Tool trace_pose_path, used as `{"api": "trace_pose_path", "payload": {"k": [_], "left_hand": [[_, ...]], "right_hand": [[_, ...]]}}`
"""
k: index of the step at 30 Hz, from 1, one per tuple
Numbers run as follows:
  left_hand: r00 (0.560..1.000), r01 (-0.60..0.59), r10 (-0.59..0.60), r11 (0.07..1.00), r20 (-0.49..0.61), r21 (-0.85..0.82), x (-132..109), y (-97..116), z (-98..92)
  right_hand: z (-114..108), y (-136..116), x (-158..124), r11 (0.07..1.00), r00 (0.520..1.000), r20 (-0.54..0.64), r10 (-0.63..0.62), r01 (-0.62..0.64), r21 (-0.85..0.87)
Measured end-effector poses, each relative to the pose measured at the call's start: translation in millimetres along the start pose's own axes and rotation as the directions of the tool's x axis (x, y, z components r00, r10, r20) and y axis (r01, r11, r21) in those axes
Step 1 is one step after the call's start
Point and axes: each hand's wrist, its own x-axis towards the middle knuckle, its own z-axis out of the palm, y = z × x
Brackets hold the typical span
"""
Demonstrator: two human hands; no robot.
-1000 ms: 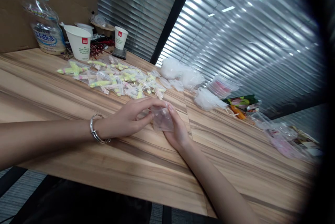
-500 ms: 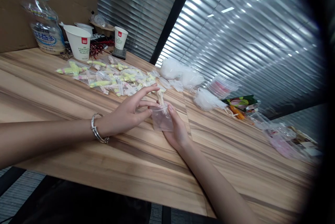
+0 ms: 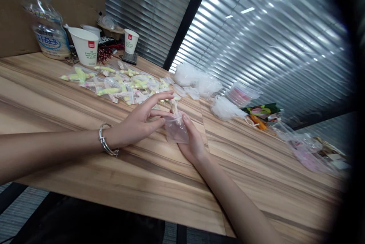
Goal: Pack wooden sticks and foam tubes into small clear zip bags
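Observation:
A small clear zip bag [image 3: 176, 133] is held above the wooden table, its mouth facing away from me. Sticking out of the mouth is a pale, cream-coloured twisted piece [image 3: 173, 106], its lower end inside the plastic. My right hand [image 3: 194, 137] grips the bag from the right, thumb on top and fingers behind it, mostly hidden. From the left, my left hand [image 3: 145, 119] pinches the bag's upper left edge between thumb and a finger. Its index finger stretches out over the top of the pale piece. A silver bangle circles the left wrist.
Beyond my left hand lie several filled bags [image 3: 114, 86] with yellow and pink pieces. White plastic bundles [image 3: 196, 78] and stacked clear tubs [image 3: 242, 94] stand along the blinds. Paper cups [image 3: 85, 48] and a large plastic jar [image 3: 49, 27] are at the back left of the table [image 3: 137, 183].
Both hands stay nearly still on the bag. The left index fingertip has shifted very slightly over the pale piece.

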Motion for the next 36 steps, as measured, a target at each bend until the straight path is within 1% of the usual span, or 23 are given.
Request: {"api": "trace_pose_path", "payload": {"k": [10,18,23,32,36], "left_hand": [[1.0,0.005,-0.005,1.0,-0.024,-0.015,1.0,0.2,-0.1],[0.999,0.015,-0.016,1.0,-0.037,-0.022,-0.5,1.0,0.2],[0.999,0.02,-0.021,0.999,-0.037,-0.036,-0.3,-0.4,-0.1],[0.997,0.041,-0.044,0.998,-0.06,-0.055,0.3,-2.4,-0.7],[0.998,0.038,-0.041,0.997,-0.045,-0.062,-0.1,-1.6,-0.7]], "right_hand": [[2.3,-0.9,-0.8,1.0,1.0,0.017,-0.004,0.004,-0.004],[1.0,1.4,-1.1,1.0,1.0,-0.017,0.011,-0.01,0.026],[4.4,-0.8,-1.4,0.999,1.0,0.008,0.006,-0.007,0.038],[0.0,1.8,-1.1,1.0,1.0,-0.018,-0.012,0.012,-0.028],[1.1,1.0,-0.8,0.999,1.0,-0.005,-0.003,0.002,-0.048]]}}
